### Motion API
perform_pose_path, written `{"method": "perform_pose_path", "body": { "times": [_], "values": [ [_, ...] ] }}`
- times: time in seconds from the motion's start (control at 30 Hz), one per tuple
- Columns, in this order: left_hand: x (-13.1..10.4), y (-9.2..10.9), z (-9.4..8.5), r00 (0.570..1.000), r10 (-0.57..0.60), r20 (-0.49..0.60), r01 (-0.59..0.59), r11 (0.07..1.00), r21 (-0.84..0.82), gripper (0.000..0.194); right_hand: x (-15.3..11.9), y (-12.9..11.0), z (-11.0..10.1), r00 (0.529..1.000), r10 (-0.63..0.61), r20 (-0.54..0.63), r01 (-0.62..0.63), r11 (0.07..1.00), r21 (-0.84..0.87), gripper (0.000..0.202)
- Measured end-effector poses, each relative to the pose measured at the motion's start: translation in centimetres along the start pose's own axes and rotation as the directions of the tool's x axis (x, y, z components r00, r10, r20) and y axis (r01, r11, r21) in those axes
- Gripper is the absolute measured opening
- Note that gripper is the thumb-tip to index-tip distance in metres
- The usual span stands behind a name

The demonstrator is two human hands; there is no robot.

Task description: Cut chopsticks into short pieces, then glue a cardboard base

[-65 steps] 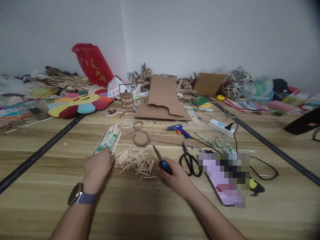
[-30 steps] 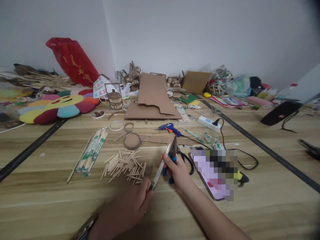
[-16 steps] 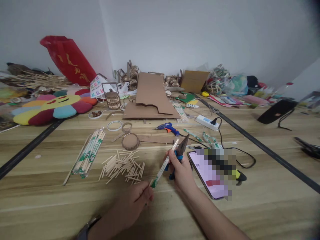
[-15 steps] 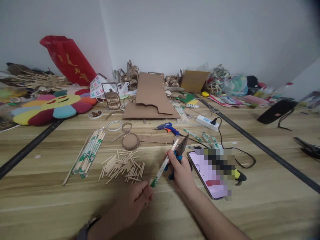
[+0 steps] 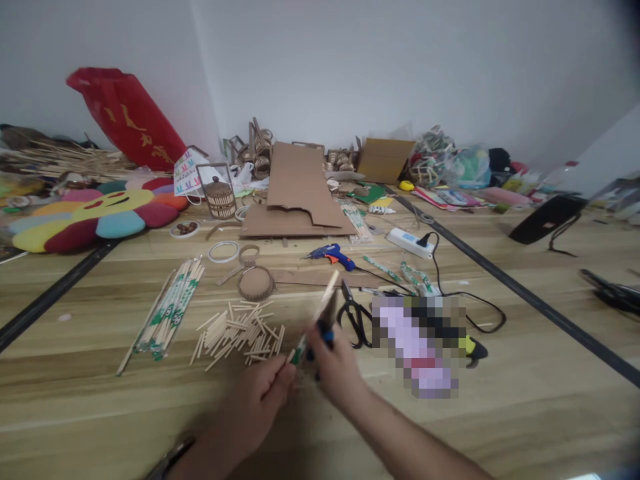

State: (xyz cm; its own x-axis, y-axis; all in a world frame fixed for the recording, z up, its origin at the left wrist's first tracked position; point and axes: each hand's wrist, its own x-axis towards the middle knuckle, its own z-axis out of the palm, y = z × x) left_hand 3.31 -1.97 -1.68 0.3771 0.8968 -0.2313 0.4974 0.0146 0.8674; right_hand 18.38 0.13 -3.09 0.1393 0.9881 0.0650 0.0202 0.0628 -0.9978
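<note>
My left hand (image 5: 265, 393) is closed on the lower end of a pair of chopsticks (image 5: 329, 288) in a white and green wrapper; the bare wooden tips point up and away. In my right hand (image 5: 341, 365) is a pair of pliers (image 5: 327, 319) with blue handles, its dark jaws pointing away, right against the chopsticks. Blur hides whether the jaws grip them. Just left of the hands lies a loose pile of short cut wooden sticks (image 5: 240, 333). Farther left are several wrapped chopsticks (image 5: 173, 310). Black-handled scissors (image 5: 356, 320) rest right of the pliers.
Beyond my hands lie a blue glue gun (image 5: 333, 255), a round cardboard piece (image 5: 256, 283) and cardboard sheets (image 5: 305, 183). A power strip (image 5: 410, 243) with a black cord sits to the right. A blurred-out phone (image 5: 420, 347) lies near my right forearm.
My right hand has shifted left with the pliers, bringing them closer against the chopsticks. The scissors, largely hidden before, now show. The view has turned slightly right.
</note>
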Motion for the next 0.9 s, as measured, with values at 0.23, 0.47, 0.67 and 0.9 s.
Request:
{"method": "perform_pose_path", "body": {
  "times": [0.23,0.47,0.67,0.9],
  "values": [
    [0.6,0.6,-0.6,0.999,0.013,0.031,-0.009,0.993,-0.119,0.051,-0.8,-0.6,0.6,0.969,-0.027,0.245,0.018,0.999,0.04,0.046],
    [1.2,0.3,-2.5,0.958,-0.054,-0.283,-0.032,0.957,-0.289,0.056,1.1,-2.4,-2.2,0.951,-0.014,0.307,0.034,0.998,-0.057,0.037],
    [1.7,0.3,-3.2,0.9,-0.236,-0.366,-0.055,0.772,-0.633,0.053,-0.7,-3.0,-0.8,0.717,0.156,0.68,0.014,0.971,-0.238,0.019],
    [1.8,0.5,-4.0,0.879,-0.257,-0.401,-0.12,0.695,-0.709,0.036,-1.0,-3.5,-0.3,0.735,0.108,0.67,0.163,0.93,-0.329,0.014]
  ]
}}
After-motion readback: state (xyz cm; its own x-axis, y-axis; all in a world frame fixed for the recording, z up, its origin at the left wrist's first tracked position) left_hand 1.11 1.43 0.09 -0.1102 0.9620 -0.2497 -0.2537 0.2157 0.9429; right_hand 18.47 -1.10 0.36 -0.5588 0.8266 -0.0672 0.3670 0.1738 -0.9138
